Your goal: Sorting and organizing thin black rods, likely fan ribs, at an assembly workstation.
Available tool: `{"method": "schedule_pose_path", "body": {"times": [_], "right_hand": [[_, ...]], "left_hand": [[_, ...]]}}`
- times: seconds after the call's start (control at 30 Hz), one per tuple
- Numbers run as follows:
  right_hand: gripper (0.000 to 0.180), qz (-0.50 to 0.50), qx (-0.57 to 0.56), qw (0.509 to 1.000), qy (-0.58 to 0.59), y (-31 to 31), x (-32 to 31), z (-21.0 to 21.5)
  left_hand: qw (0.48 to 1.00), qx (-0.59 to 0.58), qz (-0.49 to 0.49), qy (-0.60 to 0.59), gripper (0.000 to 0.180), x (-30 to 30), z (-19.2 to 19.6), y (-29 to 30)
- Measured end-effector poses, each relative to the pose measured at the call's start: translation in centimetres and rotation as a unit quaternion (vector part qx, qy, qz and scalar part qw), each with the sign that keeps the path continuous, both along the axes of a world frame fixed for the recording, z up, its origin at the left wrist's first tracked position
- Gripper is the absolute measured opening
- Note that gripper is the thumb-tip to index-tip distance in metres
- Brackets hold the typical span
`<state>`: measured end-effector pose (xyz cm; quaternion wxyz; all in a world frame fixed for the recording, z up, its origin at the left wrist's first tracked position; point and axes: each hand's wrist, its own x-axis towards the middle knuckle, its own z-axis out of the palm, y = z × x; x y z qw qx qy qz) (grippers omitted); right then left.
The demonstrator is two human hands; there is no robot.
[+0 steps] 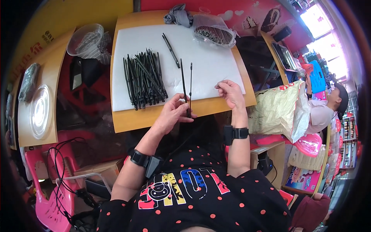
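Observation:
My left hand is closed around two thin black rods, which stand up roughly parallel and slightly apart at the front edge of the white sheet. My right hand is raised to the right of them, thumb and fingertips pinched together; anything between them is too small to make out. On the sheet's left part lies a thick pile of similar black rods, most pointing away from me. Beyond my left hand, a couple more black rods lie side by side.
At the sheet's back right sits a clear plastic bag of small dark pieces, beside a grey cloth. A whitish woven sack stands right of the table, with another person behind it. Pink chairs stand at lower left.

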<state>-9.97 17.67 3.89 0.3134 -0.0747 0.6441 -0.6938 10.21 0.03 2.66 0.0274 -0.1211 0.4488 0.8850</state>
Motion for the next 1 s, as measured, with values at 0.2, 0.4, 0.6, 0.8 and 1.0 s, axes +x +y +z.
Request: {"method": "schedule_pose_path", "body": {"times": [0.2, 0.4, 0.6, 0.8, 1.0], "right_hand": [[0.012, 0.009, 0.128, 0.987, 0.094, -1.8, 1.0, 0.6], [0.014, -0.003, 0.166, 0.976, 0.140, -1.7, 1.1, 0.7], [0.011, -0.022, 0.120, 0.984, 0.127, -1.5, 2.0, 1.5], [0.015, -0.005, 0.035, 0.992, 0.122, -1.3, 4.3, 1.9], [0.012, 0.000, -0.007, 0.998, 0.059, -1.7, 5.1, 1.3]], "left_hand": [[1.000, -0.002, 0.012, 0.005, 0.024, 0.2, 0.1, -0.1], [1.000, 0.000, 0.020, -0.001, 0.024, 0.2, 0.1, -0.2], [0.999, 0.019, 0.023, 0.012, 0.017, 0.2, -0.2, -0.1], [1.000, -0.001, -0.001, 0.019, 0.015, 0.2, -0.2, 0.0], [1.000, -0.005, 0.011, 0.011, 0.018, 0.3, 0.4, -0.2]]}}
